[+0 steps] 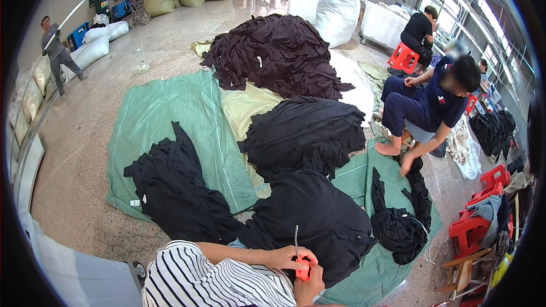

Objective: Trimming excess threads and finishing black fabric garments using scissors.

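In front of my body, a small tool with an orange-red handle (302, 270) and a thin metal rod pointing up is held between both hands. My left hand (284, 257) closes its fingers on the upper part of the handle. My right hand (310, 289) grips it from below. Fingers cover part of the handle, so the tool's exact kind is hidden. Just beyond my hands, a black knit garment (310, 219) spreads over my lap area. More black garments (179, 185) lie to the left, and a black heap (307, 133) lies straight ahead.
Green sheeting (165, 108) covers the floor under the piles. A dark maroon heap (276, 54) lies farther off. At right a seated co-worker (432, 96) reaches toward a black bundle (398, 230). Red stools (469, 230) stand at far right, a grey-white surface (79, 273) at lower left.
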{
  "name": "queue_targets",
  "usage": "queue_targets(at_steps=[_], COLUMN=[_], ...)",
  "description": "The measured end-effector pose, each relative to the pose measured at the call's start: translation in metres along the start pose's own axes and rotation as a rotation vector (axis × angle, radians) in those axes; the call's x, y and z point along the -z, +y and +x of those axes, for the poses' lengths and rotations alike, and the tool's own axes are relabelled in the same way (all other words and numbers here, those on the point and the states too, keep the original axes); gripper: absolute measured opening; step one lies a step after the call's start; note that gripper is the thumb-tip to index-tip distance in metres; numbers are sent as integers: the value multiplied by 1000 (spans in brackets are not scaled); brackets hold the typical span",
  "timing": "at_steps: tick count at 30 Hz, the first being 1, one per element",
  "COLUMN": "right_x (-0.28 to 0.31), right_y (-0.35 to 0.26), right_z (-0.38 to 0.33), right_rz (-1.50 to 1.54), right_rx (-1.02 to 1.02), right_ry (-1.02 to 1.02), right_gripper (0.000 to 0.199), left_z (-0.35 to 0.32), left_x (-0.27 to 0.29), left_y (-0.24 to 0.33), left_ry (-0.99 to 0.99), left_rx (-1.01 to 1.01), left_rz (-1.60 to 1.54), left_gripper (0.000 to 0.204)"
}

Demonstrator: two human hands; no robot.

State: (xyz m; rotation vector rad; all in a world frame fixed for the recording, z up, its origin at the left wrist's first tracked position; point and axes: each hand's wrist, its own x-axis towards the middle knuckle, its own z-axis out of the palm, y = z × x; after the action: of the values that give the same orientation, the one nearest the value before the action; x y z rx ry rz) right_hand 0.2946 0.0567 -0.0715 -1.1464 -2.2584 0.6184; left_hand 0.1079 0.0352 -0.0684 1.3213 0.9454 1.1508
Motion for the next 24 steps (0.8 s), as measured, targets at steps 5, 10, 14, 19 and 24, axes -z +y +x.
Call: queue_targets(at_steps=[5, 10, 14, 19, 24], right_x=[0, 3, 5, 7, 6], right_y=[0, -4, -5, -6, -13], right_z=[1, 3, 3, 3, 11], right_rz=[-14, 13, 13, 14, 17], right_rx=[4, 23, 21, -36, 49], right_ry=[-10, 10, 6, -35, 64], right_gripper=[47, 45, 45, 45, 37], left_z=[0, -1, 0, -1, -1], left_x=[1, 1, 1, 0, 1], left_y=[1, 4, 3, 1, 5], left_ry=[-6, -11, -9, -6, -11], left_rx=[20, 29, 17, 19, 23], left_rz=[0, 2, -2, -26, -13], left_gripper=[41, 44, 43, 43, 43])
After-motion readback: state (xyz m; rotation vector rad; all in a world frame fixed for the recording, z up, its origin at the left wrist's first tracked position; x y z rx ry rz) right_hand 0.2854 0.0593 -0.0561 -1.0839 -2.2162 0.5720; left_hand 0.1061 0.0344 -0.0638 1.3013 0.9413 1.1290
